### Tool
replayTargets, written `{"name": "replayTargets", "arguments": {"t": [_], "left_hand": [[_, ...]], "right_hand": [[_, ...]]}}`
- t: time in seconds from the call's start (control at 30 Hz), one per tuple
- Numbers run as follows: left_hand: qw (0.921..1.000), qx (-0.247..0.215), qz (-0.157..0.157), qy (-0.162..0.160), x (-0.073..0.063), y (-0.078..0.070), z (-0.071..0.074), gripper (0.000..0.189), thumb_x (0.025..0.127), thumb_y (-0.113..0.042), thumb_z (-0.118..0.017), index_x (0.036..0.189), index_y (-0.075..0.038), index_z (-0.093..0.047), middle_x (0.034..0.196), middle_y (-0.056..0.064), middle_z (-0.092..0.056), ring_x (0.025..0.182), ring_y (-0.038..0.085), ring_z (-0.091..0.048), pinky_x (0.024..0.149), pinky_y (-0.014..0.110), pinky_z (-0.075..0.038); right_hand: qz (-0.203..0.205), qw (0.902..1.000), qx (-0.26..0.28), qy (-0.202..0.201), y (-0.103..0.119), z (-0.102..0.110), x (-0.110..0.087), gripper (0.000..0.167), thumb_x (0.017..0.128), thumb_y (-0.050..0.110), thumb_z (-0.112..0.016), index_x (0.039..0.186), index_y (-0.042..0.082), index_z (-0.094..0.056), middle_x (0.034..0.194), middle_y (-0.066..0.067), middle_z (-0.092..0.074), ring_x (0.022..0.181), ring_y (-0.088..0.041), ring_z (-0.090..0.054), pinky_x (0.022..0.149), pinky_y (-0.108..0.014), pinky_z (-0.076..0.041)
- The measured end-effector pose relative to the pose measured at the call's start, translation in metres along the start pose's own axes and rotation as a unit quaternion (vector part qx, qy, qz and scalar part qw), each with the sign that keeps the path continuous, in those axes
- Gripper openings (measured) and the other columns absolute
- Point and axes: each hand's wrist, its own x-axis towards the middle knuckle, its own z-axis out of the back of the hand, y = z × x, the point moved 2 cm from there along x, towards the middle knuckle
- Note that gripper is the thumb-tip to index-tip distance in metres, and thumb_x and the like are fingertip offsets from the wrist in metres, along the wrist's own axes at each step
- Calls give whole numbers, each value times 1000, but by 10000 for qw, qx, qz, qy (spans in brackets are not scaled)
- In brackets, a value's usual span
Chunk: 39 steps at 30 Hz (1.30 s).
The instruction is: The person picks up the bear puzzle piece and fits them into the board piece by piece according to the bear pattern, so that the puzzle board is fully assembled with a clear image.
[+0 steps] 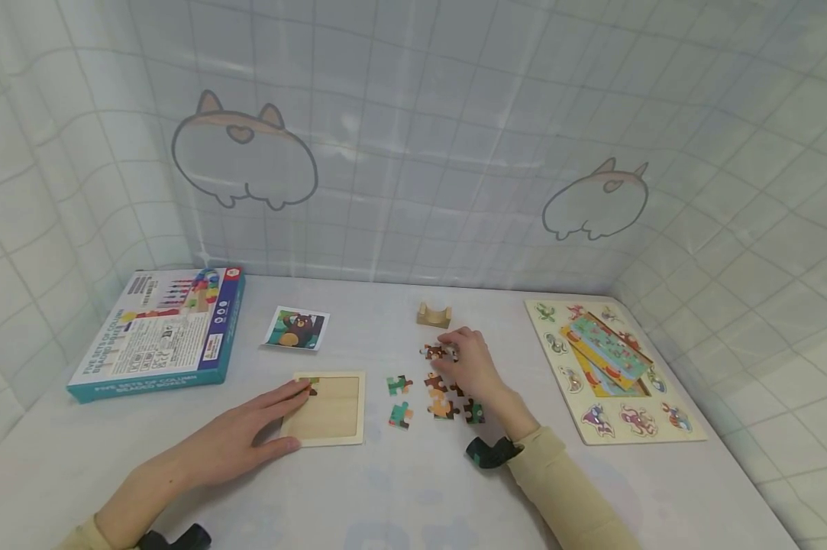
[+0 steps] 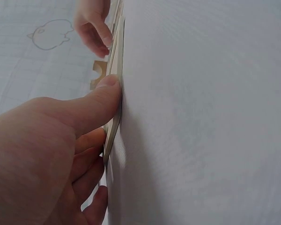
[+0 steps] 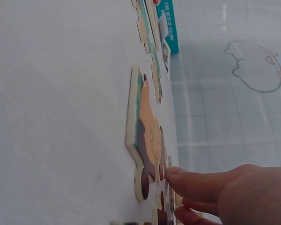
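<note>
My left hand [image 1: 248, 431] rests at the left side of a shallow wooden puzzle tray [image 1: 331, 441], its fingers stretched over the upper left corner and its thumb at the lower left one. Partly under those fingertips, a green-and-brown puzzle piece [image 1: 314, 387] lies in the tray's corner. To the right, my right hand [image 1: 470, 364] pinches a brown puzzle piece between thumb and fingers, mostly hidden by them. Close about it lie several loose pieces, such as an orange one [image 1: 444, 408] and a dark green one [image 1: 474, 412]. Two green pieces, an upper [image 1: 398, 384] and a lower [image 1: 400, 415], lie nearer the tray.
A bear picture card [image 1: 296, 328] lies behind the tray. At the far left is a blue-edged box [image 1: 159, 332]. A small notched wooden block [image 1: 434, 315] stands behind the right hand. An animal puzzle board [image 1: 619, 428] carrying colourful cards [image 1: 608, 351] lies at the right.
</note>
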Motion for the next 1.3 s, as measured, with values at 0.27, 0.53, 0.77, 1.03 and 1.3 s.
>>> {"name": "replayTargets", "arguments": {"t": [0.27,0.53,0.77,1.03,1.3], "left_hand": [[10000,0,41,29,1,2,-1,76,94,-66,-51,154,-20,-41,163,2,-33,147,33,-36,112,55,-39],[10000,-41,48,39,0,3,-2,76,94,-66,-51,154,-21,-40,163,2,-32,147,33,-36,112,56,-39],[10000,-30,30,22,0,3,-2,76,93,-66,-51,154,-22,-40,163,2,-32,146,33,-36,111,56,-39],[10000,-31,65,48,0,3,-1,77,93,-67,-51,154,-22,-40,163,1,-32,147,32,-35,112,56,-39],[10000,-18,62,69,0,2,-1,77,93,-67,-50,154,-22,-40,163,1,-32,147,32,-35,112,56,-39]], "right_hand": [[93,9999,-100,-12,-5,-2,2,32,89,17,-76,118,3,-71,119,-13,-59,111,-29,-48,92,-46,-47],[56,9998,-200,20,-7,-4,3,29,91,18,-75,117,4,-71,118,-12,-59,111,-28,-47,91,-43,-46],[69,9998,-180,-11,-7,-4,3,26,91,16,-74,115,6,-72,115,-10,-59,109,-28,-47,87,-40,-44],[41,10000,-82,12,-7,-3,3,24,91,16,-75,112,6,-72,114,-9,-59,108,-27,-47,90,-41,-44],[168,9997,-166,-19,-6,-3,1,21,91,15,-74,109,4,-70,113,-11,-58,108,-28,-47,91,-44,-45]]}}
